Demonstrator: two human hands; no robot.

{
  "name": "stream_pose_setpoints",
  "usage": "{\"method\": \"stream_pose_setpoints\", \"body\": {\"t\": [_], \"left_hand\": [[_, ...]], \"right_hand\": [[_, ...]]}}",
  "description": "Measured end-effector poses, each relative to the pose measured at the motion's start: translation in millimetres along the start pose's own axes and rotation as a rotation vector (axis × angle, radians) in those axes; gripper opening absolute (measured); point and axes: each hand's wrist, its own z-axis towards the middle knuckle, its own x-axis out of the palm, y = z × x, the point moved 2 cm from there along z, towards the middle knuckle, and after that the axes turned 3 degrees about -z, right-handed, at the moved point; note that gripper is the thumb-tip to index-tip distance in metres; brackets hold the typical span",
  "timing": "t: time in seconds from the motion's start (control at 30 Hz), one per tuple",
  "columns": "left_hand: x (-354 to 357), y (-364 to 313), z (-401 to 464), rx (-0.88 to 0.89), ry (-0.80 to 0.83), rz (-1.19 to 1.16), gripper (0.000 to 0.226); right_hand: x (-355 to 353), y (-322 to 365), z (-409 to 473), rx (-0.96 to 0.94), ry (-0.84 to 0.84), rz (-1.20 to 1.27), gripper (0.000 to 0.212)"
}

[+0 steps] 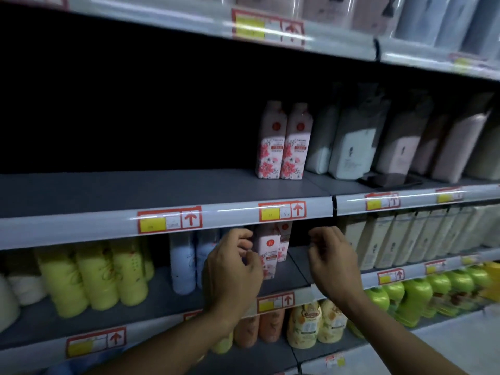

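Hands at a dim shop shelf: both of yours are raised just below the price tag (282, 211) on the rail of the middle shelf (162, 190). A flowered bottle (267, 250) stands upright on the lower shelf (297, 263), straight beneath that tag, with a second flowered bottle (284, 239) close behind it.

Your left grip (232, 269) sits below and just left of the tag. Its fingers are curled at the bottle's left edge and the thumb lies against the front. You cannot tell whether it actually holds the bottle.

Your right grip (332, 263) hangs below and to the right of the tag, apart from the bottle. Its fingers are tucked in with nothing between them.

Above the tag, two more flowered bottles (282, 142) stand side by side on the middle shelf. Up and to the right of the tag are pale pouches (351, 147) and a dark flat thing (389, 180), too dim to identify.

Below and left of the tag stand blue bottles (184, 263), with yellow-green bottles (92, 277) farther left. Below and right of it runs a row of beige bottles (392, 236). Well beneath the tag, one shelf lower, are yellow bottles (305, 326), and to their right green jugs (422, 296).
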Motion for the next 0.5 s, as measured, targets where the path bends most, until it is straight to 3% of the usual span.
{"method": "stream_pose_setpoints", "body": {"t": [0.17, 0.5], "left_hand": [[-40, -38, 9, 0.148, 0.017, -0.034, 0.027], [-62, -66, 51, 0.236, 0.170, 0.045, 0.027]], "right_hand": [[-37, 34, 11, -0.047, -0.033, 0.004, 0.017], [-63, 62, 43, 0.026, -0.013, 0.094, 0.028]]}}
